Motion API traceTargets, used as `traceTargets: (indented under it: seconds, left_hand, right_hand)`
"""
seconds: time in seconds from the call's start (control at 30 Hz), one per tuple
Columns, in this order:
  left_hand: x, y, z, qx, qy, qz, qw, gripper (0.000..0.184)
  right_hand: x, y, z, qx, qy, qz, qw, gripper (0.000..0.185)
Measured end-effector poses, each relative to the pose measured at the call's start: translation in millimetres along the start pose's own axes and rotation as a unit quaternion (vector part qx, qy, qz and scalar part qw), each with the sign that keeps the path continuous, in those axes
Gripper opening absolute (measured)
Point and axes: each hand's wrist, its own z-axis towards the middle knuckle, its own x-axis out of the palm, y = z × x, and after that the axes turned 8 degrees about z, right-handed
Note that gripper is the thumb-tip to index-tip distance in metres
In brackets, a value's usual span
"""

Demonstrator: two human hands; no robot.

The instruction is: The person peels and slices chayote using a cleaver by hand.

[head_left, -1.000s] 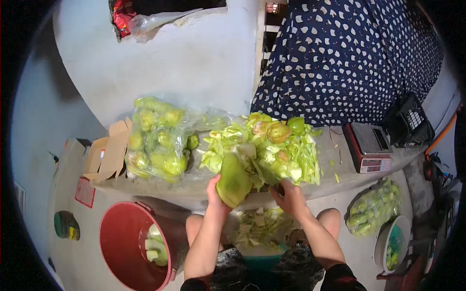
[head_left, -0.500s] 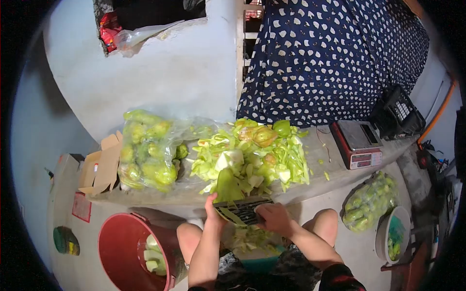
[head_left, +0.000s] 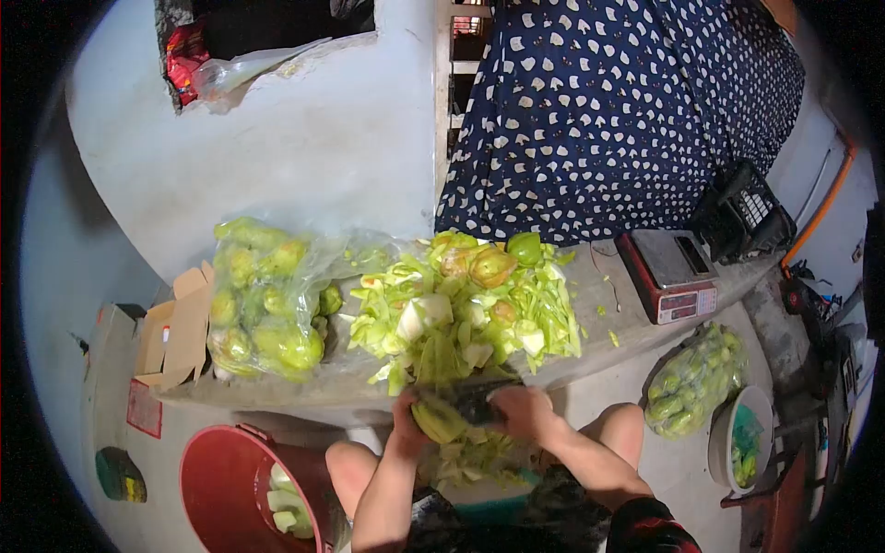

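1. Green and blurred along its upper part, the fruit (head_left: 437,422) was held in the air between the knees, just on the near side of the ledge (head_left: 604,343). Whether its far end touched the peelings (head_left: 387,309) could not be told.
2. The left hand (head_left: 408,419) had its fingers curled round the fruit's left side. The right hand (head_left: 525,412) was closed on the right end of a dark blade (head_left: 472,404); blur hid how each finger lay.
3. A slip of the blade seemed the chief risk: wet flesh or a skewed stroke could have carried its edge into the left fingers, which sat close by.
4. The fruit, probably slick, could also have turned in that one-handed hold and dropped onto the scraps (head_left: 470,458) below.
5. Peelings lay heaped up to the ledge's near edge, so a knock might have sent some over. Whole fruits (head_left: 493,267) sat on the heap's far side.
6. On the left, the left knee (head_left: 352,468) stood between the hands and the red bucket (head_left: 191,484), which held pale pieces (head_left: 284,505). Farther off were the left bag (head_left: 244,304) and a box (head_left: 191,323).
7. On the right, beyond the right knee (head_left: 619,433), stood the right bag (head_left: 693,392) and a basin (head_left: 719,452). A scale (head_left: 668,272) and black crate (head_left: 747,219) stood on the far right of the ledge.
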Motion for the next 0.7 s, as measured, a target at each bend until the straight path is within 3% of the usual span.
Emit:
traceTargets:
  seconds: [0.1, 0.13, 0.2, 0.33, 0.37, 0.43, 0.57, 0.63, 0.67, 0.7]
  left_hand:
    - [3.4, 1.1, 6.0, 0.011, -0.057, -0.017, 0.998, 0.063]
    - [-5.6, 2.6, 8.9, -0.001, -0.046, -0.021, 0.999, 0.063]
    - [-11.5, 8.8, 5.8, -0.021, -0.039, -0.027, 0.999, 0.063]
    - [-16.0, 18.4, 3.1, 0.039, 0.006, 0.015, 0.999, 0.069]
    - [-18.2, 19.3, 5.9, 0.051, 0.033, 0.013, 0.998, 0.068]
    - [-1.6, 14.7, 5.4, 0.041, -0.014, 0.016, 0.999, 0.066]
    - [22.8, 11.8, -6.1, 0.009, -0.056, 0.028, 0.998, 0.060]
    - [34.5, 12.1, -9.1, 0.028, -0.066, 0.048, 0.996, 0.061]
    - [30.3, 13.4, -4.6, 0.025, -0.003, 0.006, 1.000, 0.061]
    - [28.0, 14.5, -5.4, 0.029, -0.007, 0.002, 1.000, 0.061]
  right_hand:
    - [-2.9, 18.9, -5.6, -0.064, -0.012, 0.054, 0.996, 0.035]
    - [-5.3, 17.2, -10.0, -0.019, 0.071, 0.030, 0.997, 0.035]
    - [-5.3, 12.3, -5.9, 0.009, 0.062, 0.026, 0.998, 0.036]
    - [-6.4, 1.8, -2.5, 0.107, 0.088, 0.001, 0.990, 0.038]
    - [-4.7, 0.8, -5.1, 0.107, 0.087, 0.000, 0.990, 0.038]
    - [0.0, 4.1, -13.6, 0.018, 0.013, 0.061, 0.998, 0.035]
    - [-3.7, 5.8, -11.7, 0.026, 0.057, 0.059, 0.996, 0.034]
    - [-3.6, -0.1, -8.7, 0.112, 0.026, 0.032, 0.993, 0.034]
    - [-3.8, 1.3, -8.9, 0.106, 0.001, 0.053, 0.993, 0.033]
    - [-4.6, 4.5, -10.4, 0.103, 0.007, 0.054, 0.993, 0.033]
